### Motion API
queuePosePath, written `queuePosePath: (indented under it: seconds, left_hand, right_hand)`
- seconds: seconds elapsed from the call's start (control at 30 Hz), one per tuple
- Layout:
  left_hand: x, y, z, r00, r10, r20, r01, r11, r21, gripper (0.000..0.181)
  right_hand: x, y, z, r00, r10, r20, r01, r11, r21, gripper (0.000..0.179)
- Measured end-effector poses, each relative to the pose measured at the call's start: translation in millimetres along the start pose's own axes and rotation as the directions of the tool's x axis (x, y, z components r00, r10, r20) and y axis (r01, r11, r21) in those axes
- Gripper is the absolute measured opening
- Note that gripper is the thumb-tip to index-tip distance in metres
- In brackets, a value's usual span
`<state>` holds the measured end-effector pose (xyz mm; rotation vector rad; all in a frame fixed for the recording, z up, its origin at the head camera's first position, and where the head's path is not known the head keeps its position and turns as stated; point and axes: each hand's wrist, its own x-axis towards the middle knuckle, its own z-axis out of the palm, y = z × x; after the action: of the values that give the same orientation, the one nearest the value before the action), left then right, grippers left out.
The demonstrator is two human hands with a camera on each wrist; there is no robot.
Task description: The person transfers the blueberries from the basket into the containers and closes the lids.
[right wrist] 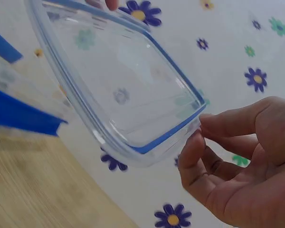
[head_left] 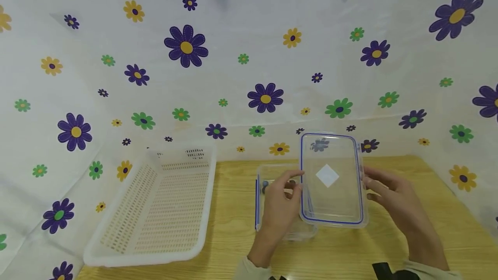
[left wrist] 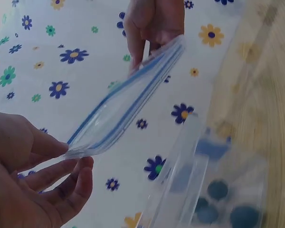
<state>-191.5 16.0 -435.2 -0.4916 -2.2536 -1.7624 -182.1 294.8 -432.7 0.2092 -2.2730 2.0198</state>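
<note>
Between both hands a clear plastic lid (head_left: pixel 342 202) with a blue seal and a white diamond-shaped label is held up off the table. My left hand (head_left: pixel 281 204) pinches its left edge between thumb and fingers. At the opposite edge, my right hand (head_left: pixel 397 198) pinches the rim, as the right wrist view also shows. Below and left of the lid stands a clear container (head_left: pixel 278 168), partly hidden by the lid and left hand. Several dark round things (left wrist: pixel 217 189) lie inside it, blurred. A blue strip (head_left: pixel 257 204) runs along the container's left side.
A white perforated plastic basket (head_left: pixel 208 202) stands on the wooden table (head_left: pixel 233 211) to the left of the container. Behind and at both sides hangs a white flower-patterned cloth (head_left: pixel 233 20).
</note>
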Motion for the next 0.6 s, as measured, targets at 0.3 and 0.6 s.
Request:
queuePosePath:
  seconds: [0.3, 0.6]
  left_hand:
    - [-3.8, -6.0, -60.3, 0.995, 0.023, -0.101, -0.031, 0.996, -0.084, 0.027]
    - [-2.7, 7.7, -91.6, 0.978, 0.063, -0.199, -0.085, 0.991, -0.102, 0.015]
  right_hand:
    - [2.6, -26.0, 52.9, 0.995, -0.072, 0.068, 0.071, 0.997, 0.018, 0.043]
    - [-1.7, -44.8, 78.4, 0.983, -0.169, 0.072, 0.167, 0.985, 0.038, 0.041]
